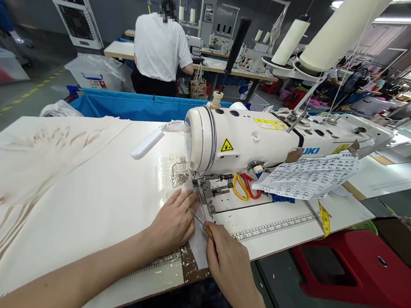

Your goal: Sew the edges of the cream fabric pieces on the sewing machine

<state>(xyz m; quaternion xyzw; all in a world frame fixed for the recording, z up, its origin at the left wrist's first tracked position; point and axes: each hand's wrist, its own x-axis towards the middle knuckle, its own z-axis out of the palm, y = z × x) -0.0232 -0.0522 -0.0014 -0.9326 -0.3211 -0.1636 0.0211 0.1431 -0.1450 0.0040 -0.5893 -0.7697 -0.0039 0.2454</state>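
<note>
My left hand (175, 221) lies palm down with fingers stretched out, pressing a strip of white fabric (200, 252) beside the presser foot. In my right hand (231, 257) is an awl (208, 232) with a wooden handle. Its thin metal shaft points up and left, over the fingers of my left hand. The strip runs under the head of a white sewing machine (247, 136) and hangs toward the table's front edge. The needle area is partly hidden by the machine head and too small to make out.
Scissors (241, 187) with yellow and red handles lie under the machine arm, next to a printed paper sheet (311, 178). Pale fabric (43, 149) spreads over the table's left side. A yellow tape measure (324, 218) hangs near a red stool (377, 268). Beyond, a person (160, 50) faces away.
</note>
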